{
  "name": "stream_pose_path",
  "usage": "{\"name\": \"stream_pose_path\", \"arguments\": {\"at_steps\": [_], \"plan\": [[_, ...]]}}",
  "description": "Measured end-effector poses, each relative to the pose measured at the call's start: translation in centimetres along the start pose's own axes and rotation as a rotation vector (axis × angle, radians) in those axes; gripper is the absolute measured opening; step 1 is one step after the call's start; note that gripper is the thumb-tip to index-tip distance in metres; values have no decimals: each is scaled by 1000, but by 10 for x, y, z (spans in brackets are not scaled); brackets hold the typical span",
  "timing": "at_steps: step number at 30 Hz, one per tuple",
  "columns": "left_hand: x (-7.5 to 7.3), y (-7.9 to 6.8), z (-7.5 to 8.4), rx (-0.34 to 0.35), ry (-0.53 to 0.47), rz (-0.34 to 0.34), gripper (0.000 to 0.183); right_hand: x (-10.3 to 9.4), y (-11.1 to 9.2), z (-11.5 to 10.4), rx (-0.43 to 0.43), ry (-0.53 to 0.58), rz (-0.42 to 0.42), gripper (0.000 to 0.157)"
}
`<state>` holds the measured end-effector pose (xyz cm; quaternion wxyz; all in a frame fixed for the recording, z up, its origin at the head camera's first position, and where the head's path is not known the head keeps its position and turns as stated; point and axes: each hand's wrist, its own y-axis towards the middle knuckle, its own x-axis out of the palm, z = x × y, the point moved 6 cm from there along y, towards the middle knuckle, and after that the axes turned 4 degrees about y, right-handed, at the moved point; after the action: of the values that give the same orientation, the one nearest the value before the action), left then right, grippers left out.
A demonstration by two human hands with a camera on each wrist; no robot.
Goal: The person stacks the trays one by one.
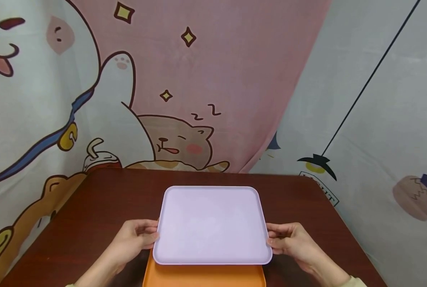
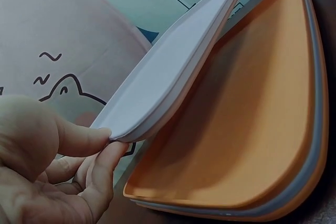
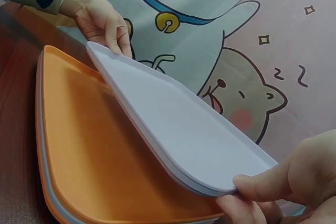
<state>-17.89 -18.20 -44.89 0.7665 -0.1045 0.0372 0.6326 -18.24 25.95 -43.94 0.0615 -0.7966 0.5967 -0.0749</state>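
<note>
Both hands hold a pale lilac rectangular tray (image 1: pixel 211 225) by its short sides. My left hand (image 1: pixel 136 239) pinches the left edge between thumb and fingers. On the opposite side my right hand (image 1: pixel 294 241) grips the right edge the same way. In both wrist views the lilac tray is raised and tilted over an orange tray (image 2: pixel 252 93), with a gap between them. Its rim looks layered, and I cannot tell whether a second tray is under it. The orange tray tops a stack, with a grey tray (image 2: pixel 302 182) showing below its rim.
The stack rests on a dark reddish-brown table (image 1: pixel 102 199). Behind the table hangs a cloth (image 1: pixel 235 79) printed with cartoon animals and stars. To the right is a paler cloth (image 1: pixel 385 119) with lamp drawings.
</note>
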Motion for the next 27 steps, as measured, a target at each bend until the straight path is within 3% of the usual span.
{"name": "stream_pose_path", "arguments": {"at_steps": [27], "plan": [[-4, -21, -26, -50, -15, -71, 41, 14, -13, 32, 44, 1, -48, 53]]}}
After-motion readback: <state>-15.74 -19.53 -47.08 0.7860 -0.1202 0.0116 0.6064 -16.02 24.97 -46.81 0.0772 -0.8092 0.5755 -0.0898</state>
